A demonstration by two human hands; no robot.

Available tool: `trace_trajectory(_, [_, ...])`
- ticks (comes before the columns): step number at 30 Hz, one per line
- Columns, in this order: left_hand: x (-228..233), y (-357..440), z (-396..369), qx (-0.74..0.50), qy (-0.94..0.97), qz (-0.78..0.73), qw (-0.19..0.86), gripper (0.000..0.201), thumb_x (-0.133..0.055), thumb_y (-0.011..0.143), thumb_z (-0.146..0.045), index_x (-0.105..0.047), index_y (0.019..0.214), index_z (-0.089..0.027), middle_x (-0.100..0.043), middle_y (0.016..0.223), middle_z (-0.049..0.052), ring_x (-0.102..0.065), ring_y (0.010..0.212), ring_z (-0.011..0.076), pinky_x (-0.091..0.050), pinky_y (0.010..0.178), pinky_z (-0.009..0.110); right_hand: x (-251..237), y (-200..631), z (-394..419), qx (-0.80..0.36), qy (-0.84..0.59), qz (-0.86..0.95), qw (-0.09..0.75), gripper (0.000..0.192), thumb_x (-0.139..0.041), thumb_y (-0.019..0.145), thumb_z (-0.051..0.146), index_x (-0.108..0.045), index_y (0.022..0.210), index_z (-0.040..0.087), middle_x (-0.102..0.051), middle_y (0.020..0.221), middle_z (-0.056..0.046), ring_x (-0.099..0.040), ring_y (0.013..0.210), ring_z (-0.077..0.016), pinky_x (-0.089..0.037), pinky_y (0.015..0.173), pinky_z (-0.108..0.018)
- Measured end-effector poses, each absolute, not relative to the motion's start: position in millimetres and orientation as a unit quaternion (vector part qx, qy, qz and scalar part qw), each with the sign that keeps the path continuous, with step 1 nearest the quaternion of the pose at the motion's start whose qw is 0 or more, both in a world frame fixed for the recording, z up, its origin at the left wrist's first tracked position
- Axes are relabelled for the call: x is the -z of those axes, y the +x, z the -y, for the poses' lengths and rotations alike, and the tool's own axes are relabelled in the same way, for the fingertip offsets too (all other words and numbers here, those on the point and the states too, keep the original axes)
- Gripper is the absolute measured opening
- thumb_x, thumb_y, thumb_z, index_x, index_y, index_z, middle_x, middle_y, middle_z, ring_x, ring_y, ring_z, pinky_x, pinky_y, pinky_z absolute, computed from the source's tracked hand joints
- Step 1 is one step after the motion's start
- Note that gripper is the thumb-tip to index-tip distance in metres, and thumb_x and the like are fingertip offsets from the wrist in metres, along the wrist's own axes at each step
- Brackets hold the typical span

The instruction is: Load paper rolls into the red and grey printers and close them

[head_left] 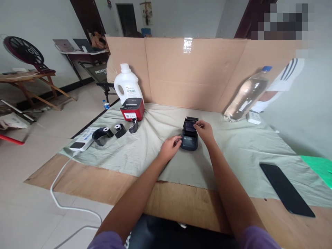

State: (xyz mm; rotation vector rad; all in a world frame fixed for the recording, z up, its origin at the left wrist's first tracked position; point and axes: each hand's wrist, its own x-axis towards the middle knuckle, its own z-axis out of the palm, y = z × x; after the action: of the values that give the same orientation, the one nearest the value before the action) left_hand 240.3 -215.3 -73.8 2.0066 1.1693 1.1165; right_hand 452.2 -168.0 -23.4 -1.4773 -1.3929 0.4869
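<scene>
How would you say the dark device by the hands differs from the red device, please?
The dark device has its lid raised; the red device looks closed. The dark device is blackish; the red device has red sides and a white label. The red device looks bulkier than the dark device. Both sit on the pale cloth.

I'm seeing blue-black on the portable label printer (189, 143), purple on the sleeves (107, 240), pale grey-green on the cloth (145, 148), red with a black top on the boxy device (138, 112), white on the jug (129, 84), plain brown on the cardboard (186, 76), blue on the bottle cap (267, 68), black on the phone (286, 189), vivid green on the sheet (316, 166)
</scene>
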Motion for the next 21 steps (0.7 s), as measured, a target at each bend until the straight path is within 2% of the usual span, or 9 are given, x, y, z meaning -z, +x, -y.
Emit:
trace_trajectory(4, [74, 240, 216, -0.417, 0.748, -0.435, 0.279, 0.026, -0.053, 0.094, -0.031, -0.068, 0.113, -0.021, -0.072, 0.099, 0.003, -0.065, 0.081, 0.0143, -0.053, 0.076, 0.025, 12, 462, 172, -0.251, -0.578, 0.591, 0.504, 0.021, -0.065, 0.067, 0.04, -0.059, 0.069, 0.02, -0.055, 0.066, 0.002, -0.039, 0.053, -0.0103, -0.031, 0.054, -0.027])
trace_trajectory(6, [72, 241, 217, -0.415, 0.749, -0.434, 0.278, 0.027, -0.053, 0.094, -0.03, -0.066, 0.116, -0.021, -0.071, 0.102, 0.004, -0.064, 0.079, 0.0135, -0.054, 0.076, 0.025, 3, 467, 177, -0.264, -0.557, 0.629, 0.473, 0.021, -0.065, 0.068, 0.04, -0.062, 0.071, 0.019, -0.057, 0.066, 0.002, -0.041, 0.054, -0.0104, -0.032, 0.054, -0.027])
trace_trajectory(9, [66, 241, 221, -0.422, 0.753, -0.428, 0.268, 0.043, -0.058, 0.091, -0.029, -0.055, 0.133, -0.022, -0.065, 0.119, 0.006, -0.063, 0.081, 0.013, -0.055, 0.076, 0.026, -12, 472, 187, -0.282, -0.518, 0.717, 0.371, 0.019, -0.067, 0.069, 0.037, -0.068, 0.075, 0.019, -0.064, 0.073, 0.0, -0.047, 0.059, -0.0118, -0.036, 0.057, -0.027])
trace_trajectory(12, [60, 241, 226, -0.415, 0.777, -0.404, 0.248, 0.062, -0.063, 0.088, -0.028, -0.042, 0.147, -0.025, -0.055, 0.137, 0.008, -0.064, 0.092, 0.0144, -0.056, 0.08, 0.027, -24, 474, 196, -0.308, -0.497, 0.771, 0.254, 0.017, -0.067, 0.07, 0.034, -0.073, 0.075, 0.02, -0.067, 0.074, -0.002, -0.05, 0.061, -0.0132, -0.04, 0.058, -0.027])
trace_trajectory(15, [61, 242, 228, -0.392, 0.819, -0.372, 0.195, 0.043, -0.06, 0.09, -0.021, -0.06, 0.132, -0.029, -0.056, 0.137, 0.005, -0.064, 0.103, 0.0158, -0.054, 0.091, 0.028, -27, 476, 199, -0.326, -0.493, 0.788, 0.174, 0.015, -0.067, 0.07, 0.031, -0.077, 0.079, 0.022, -0.071, 0.079, -0.002, -0.055, 0.065, -0.0161, -0.045, 0.062, -0.029])
trace_trajectory(17, [65, 243, 228, -0.388, 0.835, -0.356, 0.161, 0.034, -0.058, 0.09, -0.016, -0.068, 0.12, -0.028, -0.06, 0.131, 0.003, -0.064, 0.104, 0.0157, -0.053, 0.095, 0.029, -22, 479, 194, -0.314, -0.505, 0.78, 0.195, 0.019, -0.067, 0.069, 0.031, -0.078, 0.084, 0.024, -0.073, 0.089, -0.003, -0.059, 0.072, -0.0189, -0.049, 0.069, -0.032])
trace_trajectory(21, [71, 244, 226, -0.389, 0.85, -0.332, 0.124, 0.033, -0.056, 0.092, -0.015, -0.068, 0.12, -0.027, -0.063, 0.126, 0.003, -0.065, 0.105, 0.0154, -0.055, 0.093, 0.028, 5, 480, 173, -0.175, -0.593, 0.663, 0.423, 0.044, -0.064, 0.074, 0.038, -0.07, 0.114, 0.024, -0.067, 0.122, -0.01, -0.061, 0.095, -0.0262, -0.049, 0.088, -0.044])
